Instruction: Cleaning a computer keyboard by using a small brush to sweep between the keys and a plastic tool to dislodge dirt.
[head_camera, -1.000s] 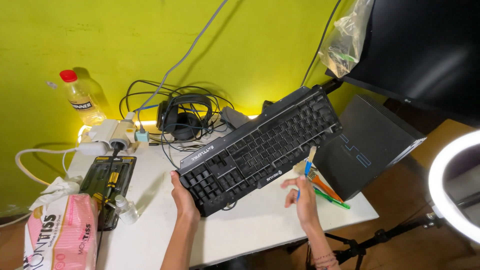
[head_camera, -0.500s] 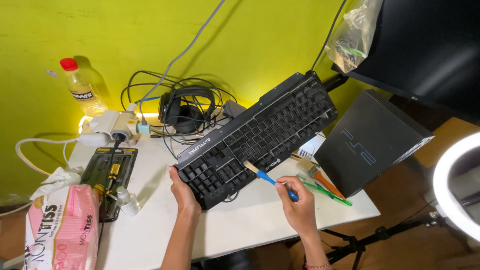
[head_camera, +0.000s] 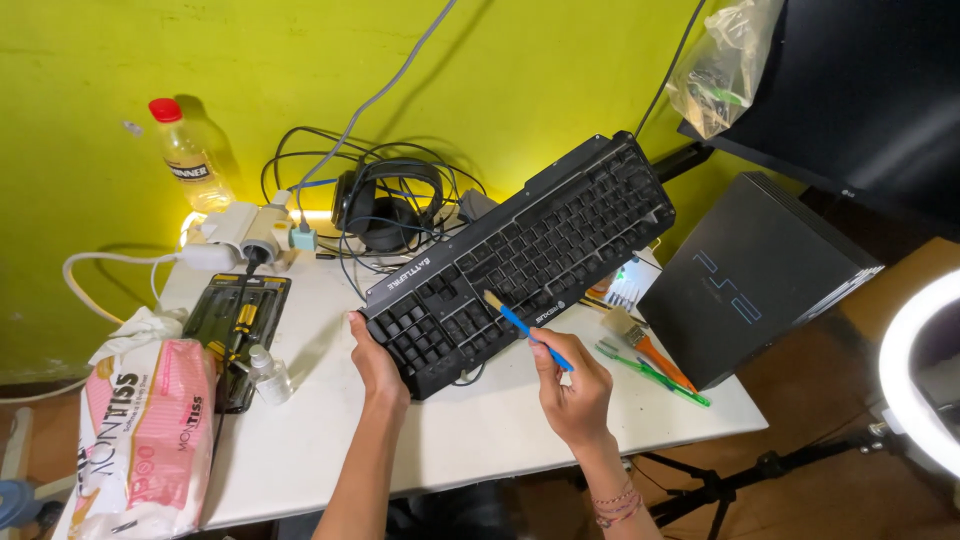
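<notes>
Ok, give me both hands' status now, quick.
Left hand: closed on the keyboard's near-left end.
Right hand: closed on a blue brush, bristles at the keys.

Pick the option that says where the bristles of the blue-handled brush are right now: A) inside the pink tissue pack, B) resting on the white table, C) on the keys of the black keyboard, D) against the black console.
C: the right hand holds the blue-handled brush with its bristle tip on the keys of the black keyboard, whose near end the left hand grips.
</notes>
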